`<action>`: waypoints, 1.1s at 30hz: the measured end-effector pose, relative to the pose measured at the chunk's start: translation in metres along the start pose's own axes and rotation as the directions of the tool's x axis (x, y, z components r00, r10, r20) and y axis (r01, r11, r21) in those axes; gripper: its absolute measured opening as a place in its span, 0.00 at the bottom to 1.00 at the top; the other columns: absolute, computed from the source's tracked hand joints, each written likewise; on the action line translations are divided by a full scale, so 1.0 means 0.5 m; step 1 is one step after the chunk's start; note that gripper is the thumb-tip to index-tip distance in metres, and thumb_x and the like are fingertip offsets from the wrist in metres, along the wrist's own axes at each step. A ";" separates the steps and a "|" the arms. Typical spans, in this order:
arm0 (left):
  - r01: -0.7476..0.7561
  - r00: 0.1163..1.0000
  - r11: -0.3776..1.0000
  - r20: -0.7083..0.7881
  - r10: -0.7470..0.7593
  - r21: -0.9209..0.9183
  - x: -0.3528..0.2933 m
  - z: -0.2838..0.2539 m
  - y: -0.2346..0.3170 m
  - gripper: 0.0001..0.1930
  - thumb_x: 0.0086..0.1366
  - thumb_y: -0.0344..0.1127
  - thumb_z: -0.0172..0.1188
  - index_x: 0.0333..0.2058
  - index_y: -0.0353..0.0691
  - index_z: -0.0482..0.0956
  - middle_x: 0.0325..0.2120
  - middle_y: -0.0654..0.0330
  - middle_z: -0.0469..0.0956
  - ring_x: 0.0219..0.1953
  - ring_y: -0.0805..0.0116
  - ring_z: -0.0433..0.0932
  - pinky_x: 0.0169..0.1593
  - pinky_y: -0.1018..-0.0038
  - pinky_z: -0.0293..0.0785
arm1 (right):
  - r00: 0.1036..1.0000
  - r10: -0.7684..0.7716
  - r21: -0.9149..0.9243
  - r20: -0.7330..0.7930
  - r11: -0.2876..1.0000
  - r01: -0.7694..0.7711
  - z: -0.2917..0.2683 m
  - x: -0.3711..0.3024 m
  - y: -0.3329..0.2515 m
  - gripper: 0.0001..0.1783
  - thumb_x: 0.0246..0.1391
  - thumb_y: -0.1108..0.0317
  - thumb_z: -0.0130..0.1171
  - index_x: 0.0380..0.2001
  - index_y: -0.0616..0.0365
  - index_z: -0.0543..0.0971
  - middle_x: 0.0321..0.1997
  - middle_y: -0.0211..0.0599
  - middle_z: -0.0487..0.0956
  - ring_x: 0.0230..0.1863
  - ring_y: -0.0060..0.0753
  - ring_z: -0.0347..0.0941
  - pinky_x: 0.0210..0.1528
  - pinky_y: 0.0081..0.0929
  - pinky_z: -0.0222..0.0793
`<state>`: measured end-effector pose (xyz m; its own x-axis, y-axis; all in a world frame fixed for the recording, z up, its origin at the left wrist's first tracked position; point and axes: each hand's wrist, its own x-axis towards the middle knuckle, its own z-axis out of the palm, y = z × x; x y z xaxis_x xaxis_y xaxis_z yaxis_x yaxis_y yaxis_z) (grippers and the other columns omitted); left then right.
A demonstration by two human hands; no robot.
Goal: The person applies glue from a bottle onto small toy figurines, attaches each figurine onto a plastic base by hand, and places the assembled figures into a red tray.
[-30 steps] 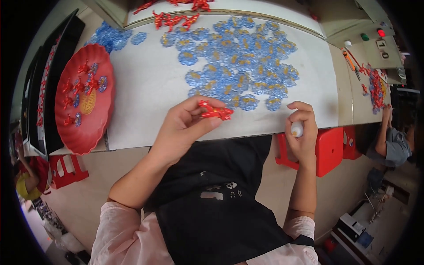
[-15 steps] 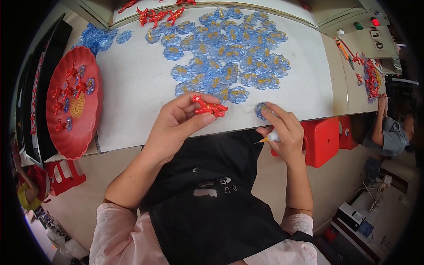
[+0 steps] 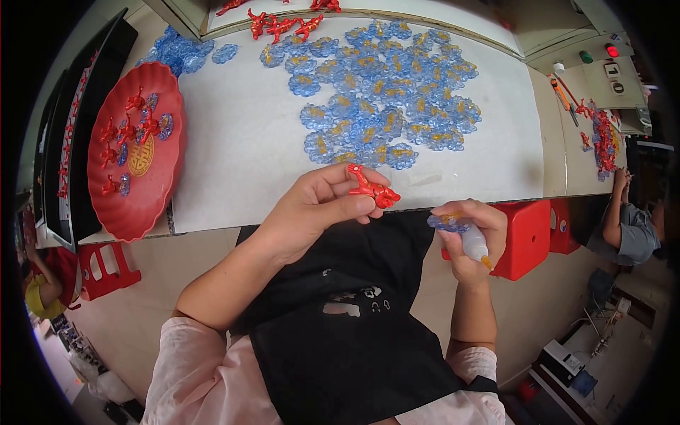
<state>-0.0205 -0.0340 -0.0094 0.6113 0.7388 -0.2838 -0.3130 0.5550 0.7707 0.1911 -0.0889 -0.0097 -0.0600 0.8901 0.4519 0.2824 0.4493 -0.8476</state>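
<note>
Between the thumb and fingers of my left hand point(image 3: 319, 209) is a small glossy red animal figurine point(image 3: 373, 190), held over the table's near edge. My right hand point(image 3: 489, 223) is closed on two things at once. Its thumb and fingertips pinch a translucent blue scalloped piece point(image 3: 450, 223) with yellow on its upper side. Against the palm lies a white squeeze bottle point(image 3: 475, 246), its yellowish tip pointing down toward me. Many similar blue pieces point(image 3: 389, 92), most with a yellow streak, cover the white sheet point(image 3: 241, 142) beyond my hands.
At the left stands a red scalloped tray point(image 3: 159, 202) with several red figurines, some on blue pieces. Behind it is a blue heap point(image 3: 177, 51). More figurines point(image 3: 283, 27) lie at the back. A cutter point(image 3: 559, 92) lies right. Red stools point(image 3: 520, 237) stand below the edge.
My right hand has lifted the blue piece off the sheet and drawn it back past the edge; the bottle has swung round in the palm. My left hand has come slightly nearer with the figurine.
</note>
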 end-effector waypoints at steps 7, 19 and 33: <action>0.074 0.996 0.994 0.055 -0.070 -0.078 -0.009 0.001 0.006 0.14 0.55 0.30 0.53 0.40 0.33 0.68 0.30 0.57 0.73 0.30 0.75 0.72 0.36 0.81 0.68 | 0.990 0.141 0.436 -0.015 0.892 -0.121 0.033 0.019 -0.007 0.14 0.38 0.83 0.57 0.33 0.66 0.70 0.31 0.49 0.74 0.33 0.35 0.73 0.34 0.24 0.69; 0.139 0.987 0.985 0.100 -0.128 -0.105 -0.010 -0.008 0.011 0.14 0.55 0.30 0.55 0.40 0.32 0.68 0.29 0.60 0.74 0.29 0.77 0.71 0.34 0.83 0.67 | 0.985 -0.055 0.134 0.163 0.990 0.033 0.036 0.038 0.007 0.13 0.36 0.85 0.56 0.30 0.63 0.76 0.30 0.43 0.73 0.29 0.30 0.72 0.29 0.18 0.69; 0.187 0.976 0.982 0.120 -0.183 -0.028 -0.009 -0.023 0.012 0.13 0.53 0.30 0.56 0.38 0.33 0.71 0.28 0.61 0.74 0.26 0.80 0.71 0.30 0.85 0.66 | 0.943 -0.105 -0.129 0.315 0.980 0.152 0.034 0.061 -0.018 0.13 0.30 0.83 0.60 0.27 0.62 0.77 0.27 0.37 0.73 0.25 0.28 0.72 0.24 0.17 0.68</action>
<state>-0.0337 -0.0296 -0.0102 0.7411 0.5735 -0.3491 -0.2129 0.6939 0.6879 0.1703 -0.0643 0.0069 -0.3881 0.8164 0.4277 0.3909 0.5660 -0.7258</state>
